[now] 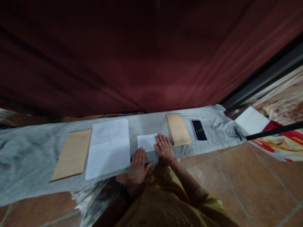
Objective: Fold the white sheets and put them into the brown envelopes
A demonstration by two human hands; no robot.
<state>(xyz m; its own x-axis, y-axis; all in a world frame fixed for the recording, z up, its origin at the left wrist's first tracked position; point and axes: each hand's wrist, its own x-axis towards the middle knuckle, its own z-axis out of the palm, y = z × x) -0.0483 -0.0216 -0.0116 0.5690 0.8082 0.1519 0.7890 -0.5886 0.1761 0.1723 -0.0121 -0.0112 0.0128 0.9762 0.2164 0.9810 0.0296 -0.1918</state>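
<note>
A small white sheet of paper (146, 142), perhaps folded, lies flat on the grey cloth in front of me. My right hand (164, 148) rests palm down over its right edge, fingers stretched out. At the sheet's lower left corner is my left hand (138, 167), also flat, with its thumb spread to the side. A stack of large white paper (109, 148) lies to the left of my left hand. Just right of my right hand sits a pile of brown envelopes (178, 129).
Further left lies a larger brown envelope (72, 154). A phone (199, 130) is at the right on the grey cloth (26, 157). Behind hangs a dark red curtain (146, 63). A dark bar (274, 130) and a colourful printed sheet (284, 143) are at far right, above the tiled floor (236, 176).
</note>
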